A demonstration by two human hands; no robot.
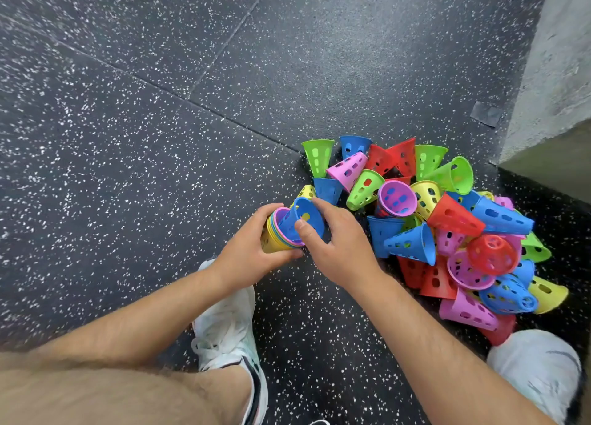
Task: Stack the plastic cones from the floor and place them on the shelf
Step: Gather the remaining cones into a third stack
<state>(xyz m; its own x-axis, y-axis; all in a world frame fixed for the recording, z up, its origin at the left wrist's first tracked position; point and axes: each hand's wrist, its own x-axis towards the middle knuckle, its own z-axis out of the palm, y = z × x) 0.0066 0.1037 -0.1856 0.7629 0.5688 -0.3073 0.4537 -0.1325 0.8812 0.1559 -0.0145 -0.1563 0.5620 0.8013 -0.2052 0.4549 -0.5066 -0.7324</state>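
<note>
cones (454,216): smooth perforated plastic | floor (128,105): matt speckled rubber

Black speckled rubber floor (160,121): mixed-colour cone pile (447,226) near wall (556,57), grey tape patch (486,113), left sneaker (227,328), right sneaker (537,367) beside the pile.

Light soft and even, moderately bright, no single source evident. Floor (128,136) carries a pale sheen at 12–1 o'clock and darkens at 4–5 o'clock. Cones (431,216) cast only faint, short shadows; colours saturated, centre sharp. Wide-angle bend: floor seams curve, wall (559,73) at 2 o'clock leans. Thigh (80,392) at 7 o'clock soft, smeared.
</note>
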